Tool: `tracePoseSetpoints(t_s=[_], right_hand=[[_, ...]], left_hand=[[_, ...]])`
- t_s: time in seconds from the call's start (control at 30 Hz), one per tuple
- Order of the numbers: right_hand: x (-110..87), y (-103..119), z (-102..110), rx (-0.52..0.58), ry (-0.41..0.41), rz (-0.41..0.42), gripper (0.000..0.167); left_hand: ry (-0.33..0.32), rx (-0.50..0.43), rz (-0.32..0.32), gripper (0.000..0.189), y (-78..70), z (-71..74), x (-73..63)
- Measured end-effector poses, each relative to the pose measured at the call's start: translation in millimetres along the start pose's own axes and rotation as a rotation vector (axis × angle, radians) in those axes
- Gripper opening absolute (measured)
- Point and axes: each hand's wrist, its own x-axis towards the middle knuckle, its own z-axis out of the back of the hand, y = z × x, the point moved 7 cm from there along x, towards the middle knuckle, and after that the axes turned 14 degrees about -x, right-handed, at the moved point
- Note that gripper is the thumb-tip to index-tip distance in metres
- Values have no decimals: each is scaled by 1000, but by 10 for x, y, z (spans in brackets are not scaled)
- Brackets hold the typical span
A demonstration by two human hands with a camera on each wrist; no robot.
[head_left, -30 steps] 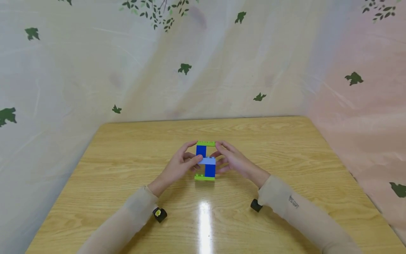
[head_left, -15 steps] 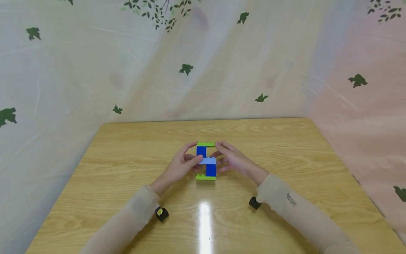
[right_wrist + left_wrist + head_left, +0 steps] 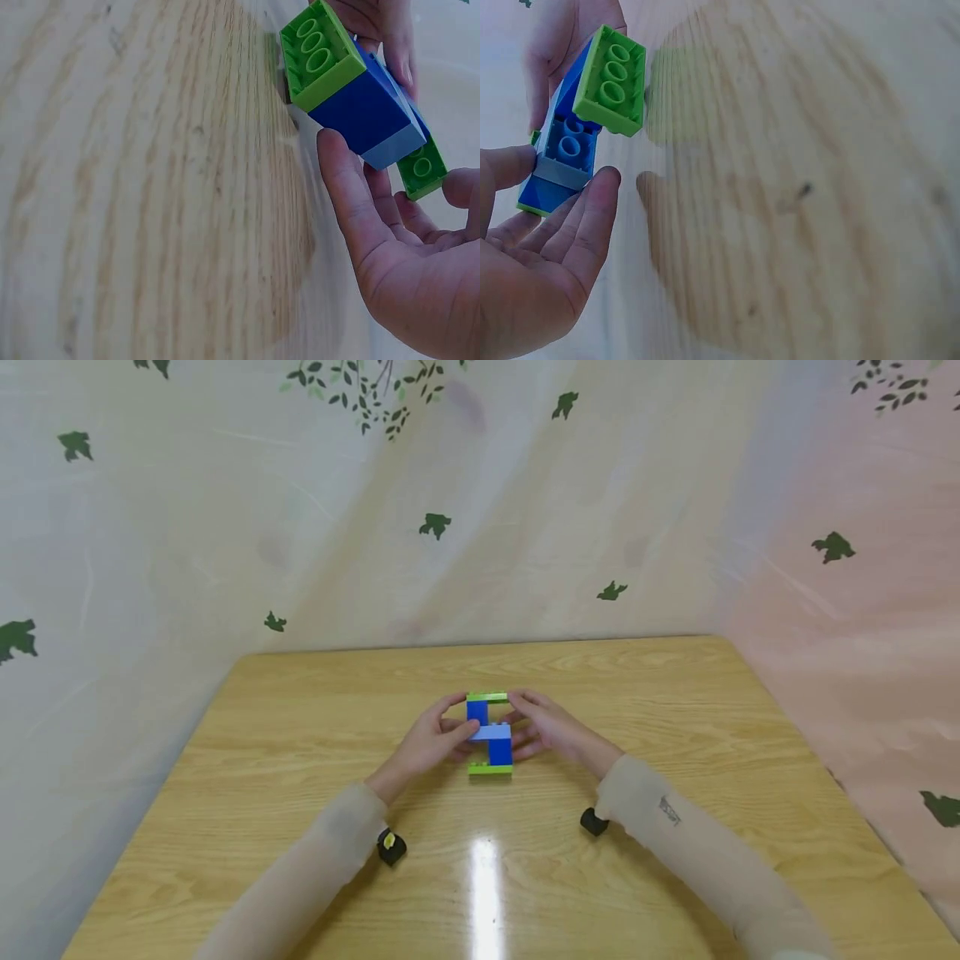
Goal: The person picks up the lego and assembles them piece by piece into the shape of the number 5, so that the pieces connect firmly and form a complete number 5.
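Both hands hold one stack of toy building blocks above the table in the head view. It has a light-blue block (image 3: 493,732) in the middle, a dark blue block (image 3: 500,752) below right and another dark blue block (image 3: 477,711) above left. A green block (image 3: 487,697) caps the top; a second green block (image 3: 613,79) forms the bottom, its hollow underside showing in both wrist views. My left hand (image 3: 429,742) grips the light-blue block, thumb on its front. My right hand (image 3: 557,732) has its thumb at the top green block's right end, fingers curled behind the stack.
The wood-grain table (image 3: 315,710) spreads around the hands, with a bright glare streak in front. Behind it hangs a pale cloth backdrop (image 3: 337,543) with printed leaves and birds. Black wrist devices (image 3: 391,847) hang under both sleeves.
The stack has risen slightly in the head view, its lower end most, and looks a little more tilted. Both forearms have drawn inward; each hand keeps its hold.
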Motion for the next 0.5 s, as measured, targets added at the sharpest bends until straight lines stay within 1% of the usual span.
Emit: tracePoseSetpoints(t_s=[0.1, 0.23, 0.37, 0.5], right_hand=[[42, -41, 31, -2, -20, -17, 51], [80, -71, 68, 6, -40, -31, 50], [97, -60, 98, -12, -52, -17, 52], [101, -37, 112, -24, -48, 8, 53]], left_hand=[[-20, 44, 6, 62, 17, 25, 35], [-27, 73, 11, 61, 35, 43, 80], [-24, 75, 26, 63, 51, 62, 102], [-29, 59, 49, 63, 73, 84, 111]])
